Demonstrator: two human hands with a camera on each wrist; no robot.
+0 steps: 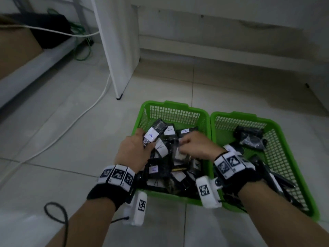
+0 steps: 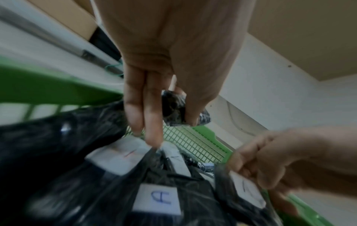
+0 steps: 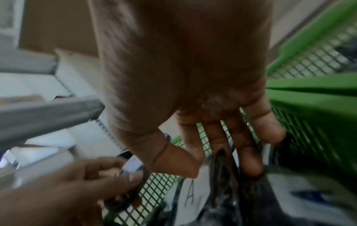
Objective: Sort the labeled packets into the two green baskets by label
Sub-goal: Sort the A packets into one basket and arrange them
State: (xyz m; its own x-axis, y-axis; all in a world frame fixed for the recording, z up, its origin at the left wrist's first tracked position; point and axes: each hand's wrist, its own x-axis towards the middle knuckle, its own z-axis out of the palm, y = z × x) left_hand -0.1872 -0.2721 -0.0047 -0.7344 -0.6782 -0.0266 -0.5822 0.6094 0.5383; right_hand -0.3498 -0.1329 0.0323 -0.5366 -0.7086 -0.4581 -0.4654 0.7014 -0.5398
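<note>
Two green baskets stand side by side on the tiled floor. The left basket (image 1: 170, 104) is heaped with black packets carrying white labels marked A or H. The right basket (image 1: 236, 115) holds several black packets. My left hand (image 1: 147, 139) grips a black packet with an A label (image 1: 151, 135) above the left basket's near-left part; that packet (image 2: 173, 108) sits between thumb and fingers. My right hand (image 1: 183, 145) reaches down into the middle of the heap, fingers (image 3: 251, 160) and thumb pinching the top of a black packet (image 3: 222, 171) whose label I cannot read.
A white panel (image 1: 117, 68) stands upright just behind the baskets to the left. A white cable (image 1: 80, 113) runs across the floor at left, and a black cable (image 1: 57, 213) loops near my left forearm. A low white wall closes the back.
</note>
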